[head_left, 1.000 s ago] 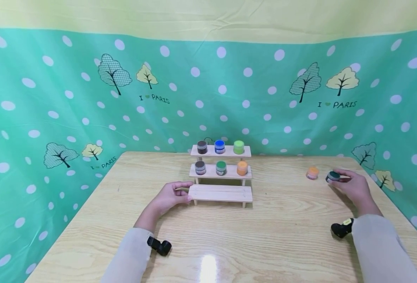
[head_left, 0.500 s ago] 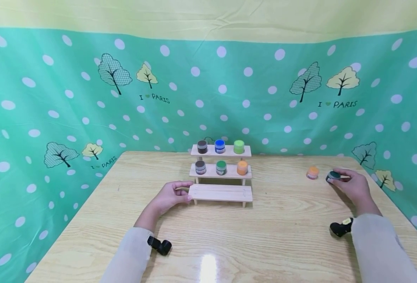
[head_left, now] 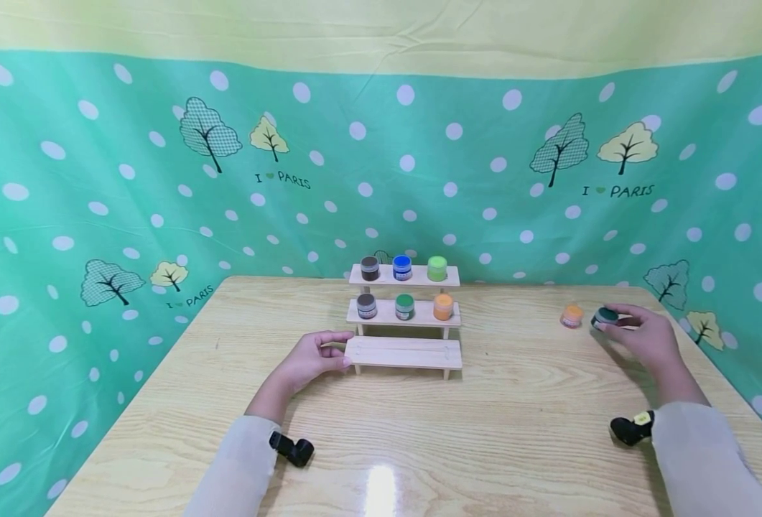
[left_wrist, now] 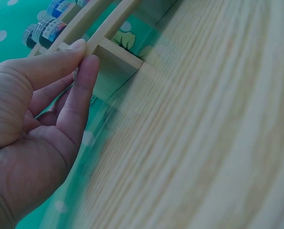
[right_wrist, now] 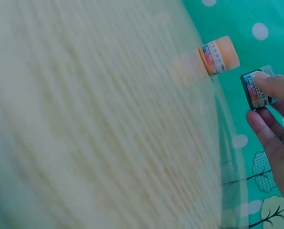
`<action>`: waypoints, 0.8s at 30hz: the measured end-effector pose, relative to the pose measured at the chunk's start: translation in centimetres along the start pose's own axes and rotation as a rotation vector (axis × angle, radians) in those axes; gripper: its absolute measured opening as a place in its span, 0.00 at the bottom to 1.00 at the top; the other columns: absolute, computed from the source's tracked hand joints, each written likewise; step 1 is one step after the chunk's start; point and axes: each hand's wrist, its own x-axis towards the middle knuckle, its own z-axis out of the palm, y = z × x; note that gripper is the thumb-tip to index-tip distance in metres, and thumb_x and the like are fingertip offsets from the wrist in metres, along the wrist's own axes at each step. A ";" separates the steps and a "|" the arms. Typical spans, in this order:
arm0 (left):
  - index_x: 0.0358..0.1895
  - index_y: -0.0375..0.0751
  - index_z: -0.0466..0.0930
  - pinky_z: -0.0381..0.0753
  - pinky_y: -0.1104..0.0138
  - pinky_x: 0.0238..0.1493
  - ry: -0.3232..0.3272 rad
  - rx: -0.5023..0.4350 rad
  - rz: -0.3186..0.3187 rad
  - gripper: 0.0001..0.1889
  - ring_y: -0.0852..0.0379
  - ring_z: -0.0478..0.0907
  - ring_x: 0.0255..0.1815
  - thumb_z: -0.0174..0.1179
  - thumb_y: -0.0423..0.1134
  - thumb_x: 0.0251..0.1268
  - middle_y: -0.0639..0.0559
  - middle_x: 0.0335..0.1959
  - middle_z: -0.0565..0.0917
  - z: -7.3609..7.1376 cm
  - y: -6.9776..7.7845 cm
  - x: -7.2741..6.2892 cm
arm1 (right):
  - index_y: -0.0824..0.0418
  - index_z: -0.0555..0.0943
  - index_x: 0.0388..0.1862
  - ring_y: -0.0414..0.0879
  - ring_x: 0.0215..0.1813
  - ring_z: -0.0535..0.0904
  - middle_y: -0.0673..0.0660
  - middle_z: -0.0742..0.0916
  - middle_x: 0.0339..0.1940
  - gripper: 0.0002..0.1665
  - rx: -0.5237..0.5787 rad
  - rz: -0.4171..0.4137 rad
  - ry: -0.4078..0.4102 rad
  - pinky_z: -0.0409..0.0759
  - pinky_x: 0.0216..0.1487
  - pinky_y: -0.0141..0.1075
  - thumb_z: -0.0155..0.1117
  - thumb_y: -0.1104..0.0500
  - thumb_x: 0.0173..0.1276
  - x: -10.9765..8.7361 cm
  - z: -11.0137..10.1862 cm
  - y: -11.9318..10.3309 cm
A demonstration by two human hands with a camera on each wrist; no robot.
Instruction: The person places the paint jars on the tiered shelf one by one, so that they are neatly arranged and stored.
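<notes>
My left hand (head_left: pixel 312 359) pinches the left end of the lowest step of a three-tier wooden stand (head_left: pixel 403 353); in the left wrist view, thumb and forefinger meet at the board's corner (left_wrist: pixel 103 36). At the right, my right hand (head_left: pixel 646 336) holds a small dark green paint jar (head_left: pixel 605 318) between thumb and fingers. The right wrist view shows this jar (right_wrist: pixel 257 88) slightly tilted, apparently just off the tabletop. Beside it, an orange paint jar (head_left: pixel 572 316) stands on the table.
The stand's top tier bears a black jar (head_left: pixel 370 268), a blue jar (head_left: pixel 402 268) and a light green jar (head_left: pixel 437 268). On the middle tier are a dark jar (head_left: pixel 366 306), a green jar (head_left: pixel 404 306) and another orange jar (head_left: pixel 443 306). A patterned curtain (head_left: pixel 329 158) hangs behind the table (head_left: pixel 484 431).
My right hand has shifted slightly left and up with the dark green paint jar, which sits closer to the orange one. The left hand and stand have stayed put.
</notes>
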 end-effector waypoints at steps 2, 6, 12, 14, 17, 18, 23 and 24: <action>0.66 0.27 0.69 0.85 0.66 0.42 -0.001 -0.005 0.001 0.31 0.55 0.82 0.36 0.67 0.25 0.58 0.43 0.35 0.83 0.0 0.0 0.0 | 0.63 0.72 0.69 0.40 0.46 0.72 0.66 0.76 0.59 0.40 0.001 -0.011 -0.005 0.76 0.33 0.24 0.66 0.41 0.65 -0.2 -0.1 -0.4; 0.66 0.26 0.69 0.85 0.66 0.43 -0.003 -0.008 0.003 0.31 0.55 0.82 0.37 0.67 0.25 0.58 0.43 0.36 0.83 0.0 0.0 0.0 | 0.63 0.72 0.68 0.30 0.42 0.71 0.66 0.77 0.58 0.39 0.000 -0.041 -0.008 0.77 0.33 0.23 0.67 0.42 0.65 -0.5 -0.1 -1.1; 0.66 0.27 0.69 0.85 0.66 0.43 0.003 -0.005 -0.001 0.31 0.55 0.82 0.37 0.67 0.25 0.57 0.42 0.37 0.83 0.0 0.1 -0.1 | 0.63 0.73 0.67 0.25 0.41 0.70 0.64 0.76 0.59 0.38 -0.007 -0.099 -0.014 0.77 0.34 0.22 0.66 0.43 0.66 -1.0 -0.1 -2.1; 0.66 0.27 0.69 0.85 0.66 0.43 0.005 -0.002 -0.004 0.31 0.55 0.82 0.37 0.67 0.25 0.57 0.42 0.36 0.83 0.0 0.1 -0.1 | 0.63 0.73 0.67 0.24 0.40 0.70 0.65 0.77 0.58 0.36 -0.005 -0.118 -0.015 0.79 0.34 0.22 0.67 0.44 0.66 -1.2 -0.1 -2.5; 0.66 0.27 0.69 0.85 0.66 0.43 0.007 0.004 -0.007 0.31 0.55 0.82 0.37 0.67 0.25 0.58 0.43 0.36 0.83 0.1 0.1 -0.1 | 0.65 0.74 0.66 0.22 0.39 0.70 0.65 0.77 0.56 0.35 0.000 -0.145 -0.012 0.80 0.34 0.22 0.67 0.46 0.67 -1.3 0.0 -3.0; 0.66 0.27 0.69 0.85 0.66 0.43 0.007 0.004 -0.008 0.31 0.55 0.82 0.36 0.67 0.25 0.58 0.43 0.36 0.83 0.1 0.1 -0.1 | 0.65 0.74 0.65 0.21 0.38 0.70 0.66 0.78 0.56 0.34 0.005 -0.153 -0.012 0.80 0.35 0.22 0.67 0.47 0.67 -1.4 0.1 -3.2; 0.66 0.27 0.69 0.85 0.65 0.43 0.007 0.004 -0.002 0.31 0.54 0.82 0.36 0.67 0.25 0.58 0.42 0.36 0.83 0.1 0.1 0.0 | 0.66 0.75 0.64 0.19 0.38 0.71 0.69 0.77 0.58 0.33 0.021 -0.190 -0.023 0.79 0.36 0.20 0.68 0.49 0.67 -1.8 0.4 -4.3; 0.66 0.27 0.69 0.85 0.65 0.43 0.008 0.003 -0.001 0.31 0.54 0.82 0.36 0.67 0.25 0.58 0.42 0.36 0.83 0.1 0.0 0.0 | 0.66 0.75 0.64 0.19 0.38 0.71 0.69 0.76 0.59 0.33 0.023 -0.197 -0.027 0.79 0.36 0.20 0.68 0.49 0.67 -1.9 0.5 -4.5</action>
